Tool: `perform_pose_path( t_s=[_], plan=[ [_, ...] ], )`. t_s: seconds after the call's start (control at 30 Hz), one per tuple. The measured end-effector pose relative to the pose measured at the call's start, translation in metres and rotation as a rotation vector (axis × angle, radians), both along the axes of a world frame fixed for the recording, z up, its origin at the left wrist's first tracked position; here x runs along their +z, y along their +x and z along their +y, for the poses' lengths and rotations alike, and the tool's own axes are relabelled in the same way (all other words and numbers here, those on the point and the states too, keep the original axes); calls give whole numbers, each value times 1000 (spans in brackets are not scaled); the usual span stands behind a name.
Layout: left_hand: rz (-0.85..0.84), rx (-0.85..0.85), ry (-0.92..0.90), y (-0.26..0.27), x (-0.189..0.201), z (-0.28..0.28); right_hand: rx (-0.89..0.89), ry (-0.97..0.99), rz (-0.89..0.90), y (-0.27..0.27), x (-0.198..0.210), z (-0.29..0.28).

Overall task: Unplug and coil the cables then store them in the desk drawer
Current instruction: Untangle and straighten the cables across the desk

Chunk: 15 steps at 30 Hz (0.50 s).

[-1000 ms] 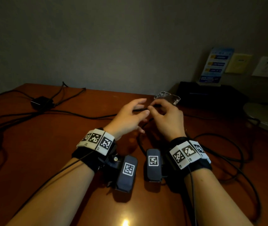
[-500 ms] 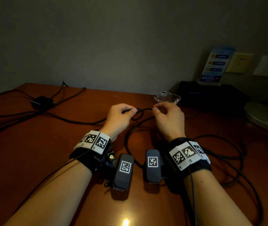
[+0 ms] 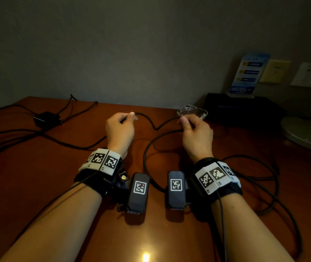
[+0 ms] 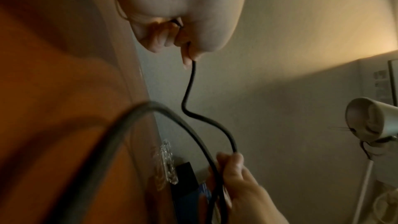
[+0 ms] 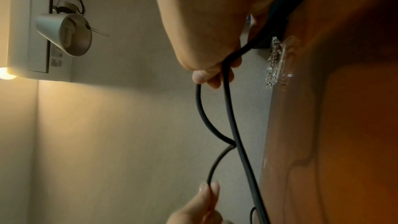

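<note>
A thin black cable [image 3: 155, 127] sags in a kinked V between my two hands above the brown desk [image 3: 37, 176]. My left hand [image 3: 121, 125] pinches it at the left; the left wrist view shows the cable [image 4: 189, 101] leaving my fingertips [image 4: 187, 57]. My right hand [image 3: 192, 127] pinches the other side and also holds a second strand that loops down over the desk toward my wrists. In the right wrist view both strands of the cable [image 5: 228, 108] run from my right fingers [image 5: 213, 77]. No drawer is in view.
A black power adapter [image 3: 45, 119] with more black cables lies at the back left. A clear glass dish [image 3: 192, 111], a dark box [image 3: 245, 108] with a blue leaflet stand and a round lamp base [image 3: 306, 135] sit at the back right. Cable loops lie right of my right arm.
My hands were close together at a small loop in the cable; they have moved apart sideways, and the loop has pulled out into a sagging kink between them.
</note>
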<state>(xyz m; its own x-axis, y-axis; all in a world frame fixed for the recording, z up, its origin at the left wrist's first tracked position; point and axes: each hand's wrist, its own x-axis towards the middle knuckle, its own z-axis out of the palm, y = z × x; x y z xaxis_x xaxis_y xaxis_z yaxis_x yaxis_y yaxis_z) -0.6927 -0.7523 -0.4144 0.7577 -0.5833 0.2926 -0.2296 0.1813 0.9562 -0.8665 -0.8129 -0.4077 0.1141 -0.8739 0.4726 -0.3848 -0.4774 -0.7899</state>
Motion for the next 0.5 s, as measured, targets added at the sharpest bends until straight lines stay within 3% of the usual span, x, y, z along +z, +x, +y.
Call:
perform_pose_path(
  t_s=[0.1,0.2,0.5],
  plan=[
    [54,73,56,10,-5,2,-56,0,-18,-1,-1,-2],
    [40,17,127,12,-9,3,-56,34,-24,-2,1,0],
    [-119,-577,245,-18,7,9,-30,40,0,3,2,2]
  ],
)
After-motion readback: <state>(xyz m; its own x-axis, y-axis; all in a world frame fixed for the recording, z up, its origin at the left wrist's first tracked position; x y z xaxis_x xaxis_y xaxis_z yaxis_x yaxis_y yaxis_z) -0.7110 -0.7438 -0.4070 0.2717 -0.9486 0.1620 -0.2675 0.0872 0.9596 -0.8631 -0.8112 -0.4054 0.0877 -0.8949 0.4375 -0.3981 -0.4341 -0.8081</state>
